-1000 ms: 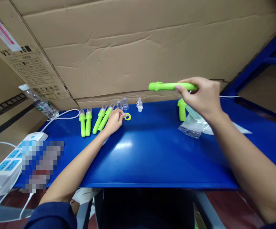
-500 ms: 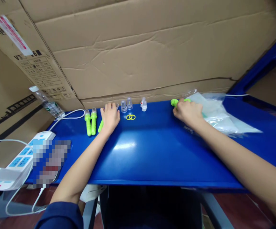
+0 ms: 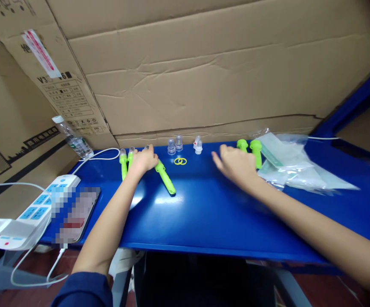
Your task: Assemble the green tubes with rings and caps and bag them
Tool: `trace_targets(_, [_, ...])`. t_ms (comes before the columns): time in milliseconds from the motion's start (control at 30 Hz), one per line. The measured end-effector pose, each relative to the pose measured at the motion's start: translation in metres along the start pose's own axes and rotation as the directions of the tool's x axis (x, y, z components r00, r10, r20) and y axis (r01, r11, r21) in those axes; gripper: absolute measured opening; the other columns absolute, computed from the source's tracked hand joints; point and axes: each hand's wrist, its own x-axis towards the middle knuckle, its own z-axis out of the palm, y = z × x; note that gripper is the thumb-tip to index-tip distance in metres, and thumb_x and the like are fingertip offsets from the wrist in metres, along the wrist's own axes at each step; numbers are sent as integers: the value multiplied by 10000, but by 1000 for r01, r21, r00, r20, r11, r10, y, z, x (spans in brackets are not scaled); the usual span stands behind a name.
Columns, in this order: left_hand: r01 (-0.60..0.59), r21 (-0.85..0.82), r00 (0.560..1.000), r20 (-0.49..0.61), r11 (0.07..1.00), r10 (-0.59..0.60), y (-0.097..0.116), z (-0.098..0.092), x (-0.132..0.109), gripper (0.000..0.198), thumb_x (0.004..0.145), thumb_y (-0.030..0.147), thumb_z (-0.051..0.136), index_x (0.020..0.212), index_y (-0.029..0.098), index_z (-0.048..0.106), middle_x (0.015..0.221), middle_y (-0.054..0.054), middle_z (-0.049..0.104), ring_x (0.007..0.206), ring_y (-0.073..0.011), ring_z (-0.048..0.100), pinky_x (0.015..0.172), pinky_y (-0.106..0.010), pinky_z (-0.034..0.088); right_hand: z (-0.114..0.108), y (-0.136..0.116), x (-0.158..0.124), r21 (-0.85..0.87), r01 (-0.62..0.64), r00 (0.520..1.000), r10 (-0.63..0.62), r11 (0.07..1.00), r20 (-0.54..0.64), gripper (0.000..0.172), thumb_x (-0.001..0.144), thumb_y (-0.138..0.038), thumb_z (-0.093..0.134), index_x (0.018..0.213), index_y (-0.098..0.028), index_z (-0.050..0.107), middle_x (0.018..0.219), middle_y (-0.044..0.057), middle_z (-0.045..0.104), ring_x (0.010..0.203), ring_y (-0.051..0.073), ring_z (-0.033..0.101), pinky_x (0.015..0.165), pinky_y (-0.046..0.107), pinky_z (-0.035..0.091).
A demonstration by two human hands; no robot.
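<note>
My left hand (image 3: pixel 145 161) is curled over a lime-green torch-like stick (image 3: pixel 166 178), whose lower end points down and right. A clear cap shows above the knuckles. Just left of this hand lie two similar green sticks, one (image 3: pixel 123 165) plainly seen and one (image 3: pixel 130 154) partly hidden. My right hand (image 3: pixel 238 164) is over the table with its fingers apart and holds nothing visible. Behind it and to its right are two green pieces with wide heads, one (image 3: pixel 242 144) partly covered by the hand and one (image 3: pixel 256 154) in fuller view.
Clear caps (image 3: pixel 175 145), small white-based pieces (image 3: pixel 198 146) and yellow rings (image 3: pixel 180 161) lie at mid-table. Clear plastic bags (image 3: pixel 293 160) are at right. At left are a bottle (image 3: pixel 76 138), a power strip (image 3: pixel 41 209) and a phone (image 3: pixel 78 213). Cardboard (image 3: pixel 188 76) stands behind.
My right hand has let go of a green piece and moved left from it. Under my left hand, the green stick has swung so its lower end points right. The view has shifted slightly.
</note>
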Motion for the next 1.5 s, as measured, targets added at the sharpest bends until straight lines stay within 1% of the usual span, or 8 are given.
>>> trace_targets(133, [-150,-101,969,184,984,167,-15,-5,4,474,770,215,619,1233,302,666,1002,-71,754,1051,-315,663,1058,-522,353,-5,-57,-25,137,230,945,-255,964,207,619,1007,-645,287,1102,-154,652,1050,216,729,908,340,720,661,345,441])
trace_targets(300, [-258,-124,956,111,958,272,-24,3,7,423,631,268,844,1044,306,759,1220,-100,633,1245,-361,520,1081,-528,311,8,-87,-30,201,392,862,-434,898,261,556,1010,-594,362,1132,-142,660,1125,204,709,944,330,720,662,339,450])
trace_targets(600, [-391,-576,848,79,718,524,-17,-1,10,457,749,544,758,1030,185,727,821,-15,706,755,-179,622,684,-253,410,7,-8,13,541,355,900,-435,763,22,270,963,-371,513,1024,-152,660,815,100,719,715,230,658,648,297,422])
trace_targets(833, [-67,-866,720,302,496,624,0,8,4,547,879,673,544,872,165,746,704,-60,705,620,-146,612,610,-241,453,-5,18,22,499,637,765,-562,587,-315,233,962,-374,475,1017,-204,625,1059,157,692,1019,291,644,898,425,498])
trace_targets(1000, [27,-909,748,295,416,595,4,14,3,566,886,679,538,1002,163,739,718,-43,667,600,-121,550,596,-230,443,-12,24,29,720,327,929,-349,612,-125,399,925,-599,553,957,-207,621,742,62,682,683,237,670,665,373,537])
trace_targets(1133, [30,-922,771,268,387,578,8,17,2,570,900,689,510,1017,172,719,729,-39,634,563,-105,504,551,-230,419,-8,22,34,918,213,947,-301,335,-110,536,768,-663,733,1057,-227,615,946,66,725,748,198,697,620,313,567])
trace_targets(1233, [38,-922,789,265,386,555,11,21,2,585,901,702,501,1021,170,712,749,-45,624,583,-109,510,519,-221,405,-6,19,38,950,109,963,-268,292,-29,530,770,-652,743,1026,-202,630,864,76,723,667,186,688,535,297,554])
trace_targets(1500, [102,-940,824,263,325,501,9,26,9,640,985,645,287,1055,158,698,756,-63,616,558,-112,483,488,-244,367,-13,26,43,837,411,912,-152,362,-382,299,813,-456,758,987,-229,672,992,57,711,871,223,694,796,383,598])
